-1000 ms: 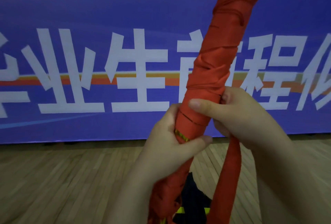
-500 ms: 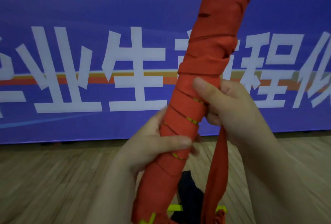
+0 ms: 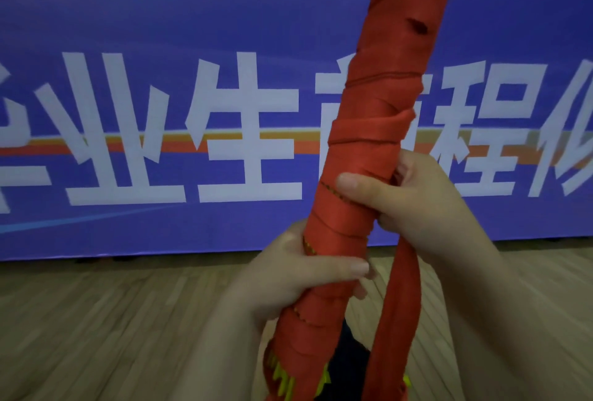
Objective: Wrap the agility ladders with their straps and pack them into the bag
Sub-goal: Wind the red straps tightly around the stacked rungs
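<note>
A long agility ladder bundle (image 3: 382, 105), wound all over in red strap, stands almost upright before me and leans right at the top. Yellow rung ends (image 3: 282, 378) stick out at its bottom. My left hand (image 3: 298, 275) grips the bundle low down, thumb across its front. Higher up, my right hand (image 3: 414, 201) grips it with the thumb pressed on the wrapping. A loose red strap tail (image 3: 394, 326) hangs down from under my right hand. A dark bag (image 3: 349, 346) shows partly behind the bundle on the floor.
A wide blue banner (image 3: 160, 47) with large white characters stands along the back. Wooden floor (image 3: 112, 320) stretches below it.
The bundle has slid downward through my hands, showing more wrapped turns and the yellow rung ends. My right hand keeps its hold on the upper wrap; the left sits lower.
</note>
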{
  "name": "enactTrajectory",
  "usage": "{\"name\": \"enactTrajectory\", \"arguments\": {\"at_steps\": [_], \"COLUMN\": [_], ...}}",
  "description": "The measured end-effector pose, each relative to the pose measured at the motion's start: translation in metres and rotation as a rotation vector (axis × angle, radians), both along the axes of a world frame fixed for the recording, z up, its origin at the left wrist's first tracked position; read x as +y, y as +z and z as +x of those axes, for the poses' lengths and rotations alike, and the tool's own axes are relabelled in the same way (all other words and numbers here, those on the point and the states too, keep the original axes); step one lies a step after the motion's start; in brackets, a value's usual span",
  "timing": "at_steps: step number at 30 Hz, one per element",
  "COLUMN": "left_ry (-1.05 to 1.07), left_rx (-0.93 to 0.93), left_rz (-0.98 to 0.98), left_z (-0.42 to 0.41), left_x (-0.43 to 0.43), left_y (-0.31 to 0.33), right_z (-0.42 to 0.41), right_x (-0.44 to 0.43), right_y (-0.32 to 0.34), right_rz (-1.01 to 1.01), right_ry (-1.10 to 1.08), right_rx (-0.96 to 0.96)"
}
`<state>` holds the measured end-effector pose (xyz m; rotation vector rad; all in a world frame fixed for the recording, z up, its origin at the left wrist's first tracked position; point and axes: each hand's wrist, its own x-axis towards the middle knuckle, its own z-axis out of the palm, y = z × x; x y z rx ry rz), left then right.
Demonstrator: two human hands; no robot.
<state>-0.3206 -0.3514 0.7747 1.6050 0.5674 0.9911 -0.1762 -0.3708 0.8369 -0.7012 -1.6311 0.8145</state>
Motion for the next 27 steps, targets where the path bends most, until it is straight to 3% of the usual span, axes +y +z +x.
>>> {"name": "enactTrajectory", "arguments": {"at_steps": [3,5,7,9,11,13,15,18,20,22,25,27], "left_ry": [0.541,0.734,0.636,0.379,0.079,-0.057,0.094,0.553,0.645,0.401,-0.089,-0.235], "left_rx": [0.103,0.093,0.137,0.225,0.168,0.08,0.067,0.145,0.167,0.15,0.06,-0.047], "left_rz": [0.195,0.304,0.359,0.347,0.226,0.098,0.124,0.307,0.376,0.304,0.036,-0.089], "left_z": [0.02,0.028,0.022,0.005,-0.012,-0.019,-0.012,0.013,0.022,0.017,0.005,0.009], "left_x": [0.001,0.003,0.007,0.011,0.014,0.017,0.017,0.004,-0.003,0.001,0.004,0.0], "left_y": [-0.006,-0.007,-0.007,-0.003,0.002,0.003,0.002,-0.005,-0.01,-0.011,-0.009,-0.012], "right_z": [-0.004,-0.005,-0.003,0.0,0.005,0.005,0.002,0.001,0.008,0.018,0.02,0.015], "right_x": [0.005,0.009,0.01,0.009,0.01,0.009,0.014,0.017,0.014,0.012,0.01,0.009], "right_y": [-0.005,-0.008,-0.009,-0.008,-0.008,-0.009,-0.013,-0.011,-0.006,-0.004,-0.009,-0.008], "right_rz": [0.018,0.025,0.05,0.072,0.055,0.034,0.03,0.058,0.037,0.01,-0.018,-0.004], "right_ry": [-0.193,-0.344,-0.401,-0.272,-0.111,-0.01,-0.029,-0.265,-0.302,-0.187,-0.045,-0.039], "right_rx": [-0.136,-0.301,-0.301,-0.155,-0.016,0.075,0.094,0.001,-0.017,-0.018,-0.021,0.009]}}
